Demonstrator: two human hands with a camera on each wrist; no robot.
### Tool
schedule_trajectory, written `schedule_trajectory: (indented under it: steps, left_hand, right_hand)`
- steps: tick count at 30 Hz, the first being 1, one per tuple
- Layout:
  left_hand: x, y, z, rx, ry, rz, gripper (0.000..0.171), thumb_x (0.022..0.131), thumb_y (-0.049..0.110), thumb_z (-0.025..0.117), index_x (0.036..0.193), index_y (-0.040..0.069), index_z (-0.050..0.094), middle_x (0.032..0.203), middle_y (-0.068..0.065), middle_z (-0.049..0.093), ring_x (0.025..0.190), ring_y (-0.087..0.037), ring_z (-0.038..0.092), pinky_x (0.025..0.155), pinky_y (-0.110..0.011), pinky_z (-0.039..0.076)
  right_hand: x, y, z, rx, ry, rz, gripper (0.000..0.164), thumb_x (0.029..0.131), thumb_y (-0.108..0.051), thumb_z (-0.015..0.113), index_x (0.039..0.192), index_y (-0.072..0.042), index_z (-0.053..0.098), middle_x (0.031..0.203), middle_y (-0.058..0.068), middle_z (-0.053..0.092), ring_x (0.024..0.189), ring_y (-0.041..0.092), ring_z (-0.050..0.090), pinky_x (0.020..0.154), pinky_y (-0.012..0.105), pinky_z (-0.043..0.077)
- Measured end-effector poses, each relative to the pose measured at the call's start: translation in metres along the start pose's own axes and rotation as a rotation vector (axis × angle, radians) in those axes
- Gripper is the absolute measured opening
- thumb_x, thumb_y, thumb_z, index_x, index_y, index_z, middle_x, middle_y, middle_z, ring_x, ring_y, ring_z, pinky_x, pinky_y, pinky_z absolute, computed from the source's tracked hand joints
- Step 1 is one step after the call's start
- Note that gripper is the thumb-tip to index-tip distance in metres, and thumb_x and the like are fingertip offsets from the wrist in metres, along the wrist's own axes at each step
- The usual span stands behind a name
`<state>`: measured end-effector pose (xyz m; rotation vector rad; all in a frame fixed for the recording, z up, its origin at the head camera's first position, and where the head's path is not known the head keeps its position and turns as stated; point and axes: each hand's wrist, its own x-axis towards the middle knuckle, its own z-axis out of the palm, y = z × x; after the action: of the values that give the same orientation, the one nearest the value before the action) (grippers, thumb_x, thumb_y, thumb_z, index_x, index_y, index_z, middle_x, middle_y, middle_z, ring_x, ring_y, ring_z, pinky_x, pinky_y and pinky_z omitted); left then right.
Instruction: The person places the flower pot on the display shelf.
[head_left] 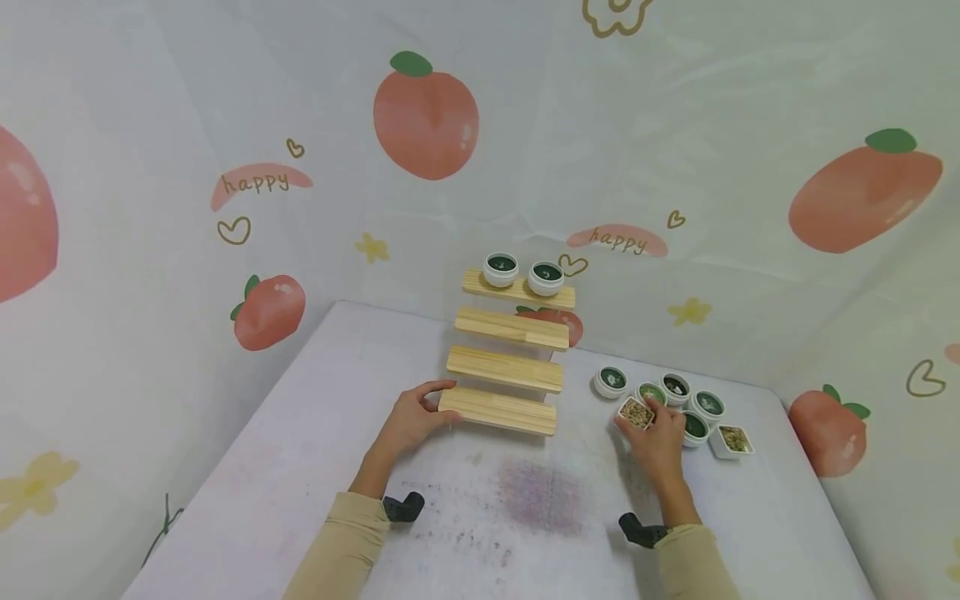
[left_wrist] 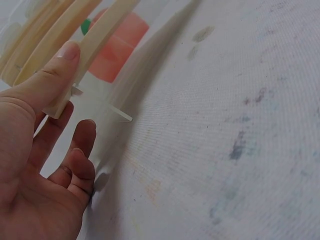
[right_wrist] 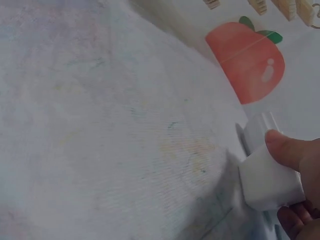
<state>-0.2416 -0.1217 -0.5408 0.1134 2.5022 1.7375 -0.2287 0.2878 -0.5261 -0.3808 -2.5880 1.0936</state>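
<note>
A wooden shelf stand with several stepped boards stands mid-table; my left hand (head_left: pixel 411 421) pinches the left end of its lowest board (head_left: pixel 498 410). In the left wrist view the thumb (left_wrist: pixel 55 70) lies on the board's face, with a finger behind its end. My right hand (head_left: pixel 660 446) holds a small white square pot (right_wrist: pixel 270 182) by its sides, thumb on the near side. Dry, tan, bumpy filling shows in the pot's top in the head view. Two round white pots with dark green tops, one left (head_left: pixel 500 268) and one right (head_left: pixel 546 280), sit on the top board.
Right of the stand are a round white pot (head_left: pixel 611 382), several more clustered behind the right hand, and another square pot (head_left: pixel 733 442) at the far right. A printed cloth wall (head_left: pixel 510 192) rises behind the white table (head_left: pixel 322 400).
</note>
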Motion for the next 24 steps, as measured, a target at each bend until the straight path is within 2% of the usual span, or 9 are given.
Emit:
schedule_trajectory:
  steps: [4,9,15,20,24]
  left_hand:
    - [0.000,0.000,0.001,0.003,0.001,-0.002,0.070,0.062,0.055,0.083,0.125,0.037,0.061,0.057,-0.001,0.050,0.046,-0.011,0.034,0.045,-0.025,0.032]
    - [0.001,0.000,0.001,0.028,0.005,0.003,0.069,0.062,0.056,0.082,0.125,0.039,0.060,0.056,0.000,0.048,0.046,-0.011,0.034,0.045,-0.025,0.032]
    - [0.000,-0.001,0.000,0.019,-0.003,0.000,0.068,0.063,0.055,0.083,0.125,0.039,0.060,0.056,-0.001,0.050,0.046,-0.012,0.033,0.045,-0.025,0.031]
    - [0.000,0.000,0.000,0.021,-0.005,-0.007,0.064,0.062,0.055,0.083,0.121,0.044,0.060,0.057,-0.001,0.051,0.047,-0.011,0.034,0.046,-0.025,0.032]
    - [0.001,0.002,-0.001,0.032,-0.002,-0.008,0.063,0.061,0.057,0.083,0.120,0.047,0.059,0.057,-0.001,0.049,0.047,-0.012,0.033,0.047,-0.026,0.032]
  right_hand:
    - [0.001,-0.003,-0.004,-0.033,-0.024,-0.009,0.071,0.076,-0.023,0.080,0.132,0.007,0.049,0.125,0.031,0.038,0.114,0.040,0.037,0.096,0.048,0.032]
    - [0.003,-0.008,-0.007,-0.077,-0.025,-0.037,0.069,0.075,-0.030,0.081,0.129,0.004,0.054,0.118,0.028,0.045,0.109,0.036,0.040,0.087,0.044,0.032]
    - [0.005,-0.022,-0.012,-0.062,-0.011,-0.085,0.065,0.073,-0.032,0.082,0.125,-0.001,0.060,0.114,0.023,0.047,0.104,0.031,0.043,0.081,0.038,0.034]
    - [0.007,-0.037,-0.015,-0.005,-0.018,-0.128,0.061,0.076,-0.032,0.081,0.126,-0.003,0.058,0.115,0.019,0.052,0.104,0.027,0.051,0.076,0.022,0.039]
    - [0.007,-0.047,-0.015,0.055,-0.067,-0.115,0.064,0.080,-0.037,0.077,0.132,-0.008,0.051,0.120,0.016,0.056,0.104,0.028,0.058,0.070,0.011,0.041]
